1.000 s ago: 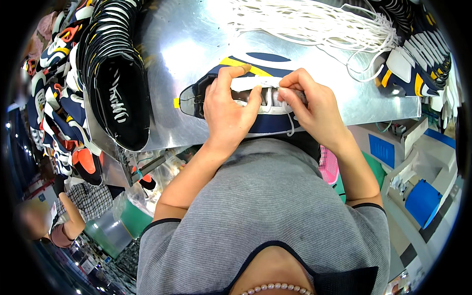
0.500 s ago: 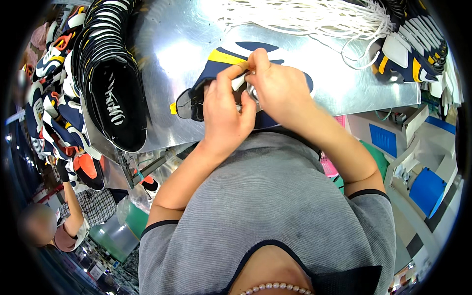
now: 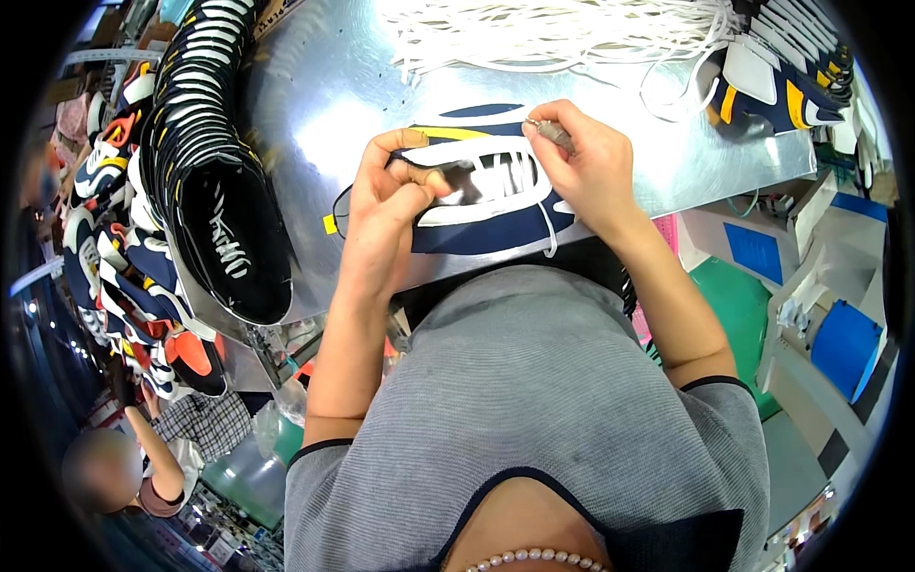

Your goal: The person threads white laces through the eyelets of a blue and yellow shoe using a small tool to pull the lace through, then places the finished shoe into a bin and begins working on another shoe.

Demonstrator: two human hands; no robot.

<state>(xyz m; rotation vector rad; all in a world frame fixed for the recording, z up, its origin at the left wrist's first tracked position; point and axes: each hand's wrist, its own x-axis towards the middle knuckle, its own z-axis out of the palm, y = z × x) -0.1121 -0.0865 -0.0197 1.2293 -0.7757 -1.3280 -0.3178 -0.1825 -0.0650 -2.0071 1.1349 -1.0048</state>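
I found lacing under way: the left hand [image 3: 386, 195] pinned the navy shoe upper [image 3: 481, 186] flat on the table [image 3: 315, 114], the right hand [image 3: 586, 167] pinched a white lace [image 3: 545, 229], next needing threading.

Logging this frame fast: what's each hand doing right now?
Left hand: closed, gripping the navy shoe upper.
Right hand: closed, pinching a white lace.

Counts: 2 hands, left [image 3: 386, 205], right [image 3: 586, 167]; 1 shoe upper [image 3: 486, 205] between them; 1 lace pile [image 3: 562, 33] at 12 o'clock; 1 upper stack [image 3: 214, 162] at 9 o'clock.
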